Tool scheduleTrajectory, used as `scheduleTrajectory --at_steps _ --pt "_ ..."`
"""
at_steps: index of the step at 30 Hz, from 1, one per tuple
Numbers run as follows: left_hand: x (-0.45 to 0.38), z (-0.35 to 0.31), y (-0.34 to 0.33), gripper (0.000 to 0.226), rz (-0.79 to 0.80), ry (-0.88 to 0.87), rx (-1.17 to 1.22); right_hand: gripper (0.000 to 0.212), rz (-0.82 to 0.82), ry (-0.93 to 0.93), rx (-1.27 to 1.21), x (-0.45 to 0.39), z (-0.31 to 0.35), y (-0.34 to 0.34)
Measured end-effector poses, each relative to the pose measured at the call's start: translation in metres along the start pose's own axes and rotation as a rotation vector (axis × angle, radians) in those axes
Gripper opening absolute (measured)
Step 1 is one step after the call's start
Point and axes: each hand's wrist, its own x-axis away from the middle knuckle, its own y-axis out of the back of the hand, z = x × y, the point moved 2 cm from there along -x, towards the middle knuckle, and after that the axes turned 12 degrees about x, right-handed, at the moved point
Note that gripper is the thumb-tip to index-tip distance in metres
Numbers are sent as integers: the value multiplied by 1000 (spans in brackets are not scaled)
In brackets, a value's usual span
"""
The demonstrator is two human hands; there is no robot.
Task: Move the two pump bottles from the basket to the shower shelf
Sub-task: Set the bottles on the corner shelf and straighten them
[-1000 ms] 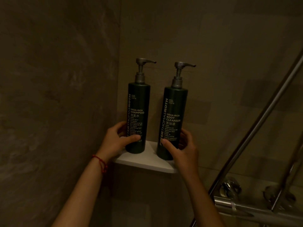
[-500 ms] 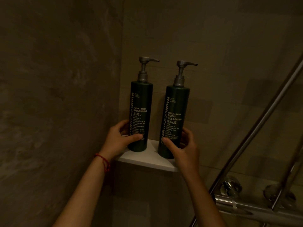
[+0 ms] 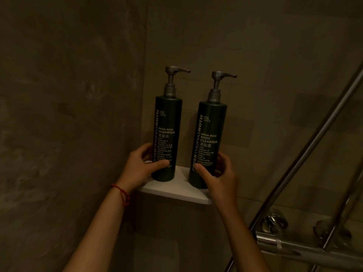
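Dark shampoo bottle (image 3: 166, 138) and cleanser bottle (image 3: 208, 146), each gripped by hands, stand near white shelf (image 3: 172, 190) edge

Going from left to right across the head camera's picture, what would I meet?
Red wrist string → left hand → shampoo bottle → body cleanser bottle → right hand → slanted metal rail.

Dim light throughout. Small print low on shampoo bottle (image 3: 167, 138) and body cleanser bottle (image 3: 209, 146) unreadable; left hand (image 3: 141, 167) thumb covers some. Right hand (image 3: 220, 177) hides the cleanser's lower right side. Shower shelf (image 3: 172, 190) back corner concealed. Chrome rails (image 3: 306, 154) cut by right edge; tap fitting (image 3: 275, 222) blurred, perhaps a valve.
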Motion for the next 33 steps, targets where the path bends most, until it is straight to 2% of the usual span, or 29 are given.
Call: scheduleTrajectory --at_steps 17,23,33 --pt "-2 3 0 67 5 18 -9 67 -22 -13 40 2 -1 1" --pt "-3 3 0 66 3 24 -25 59 -9 -26 46 3 -1 0" --pt "5 -1 -6 62 -43 -23 -13 71 35 -60 67 8 2 4"
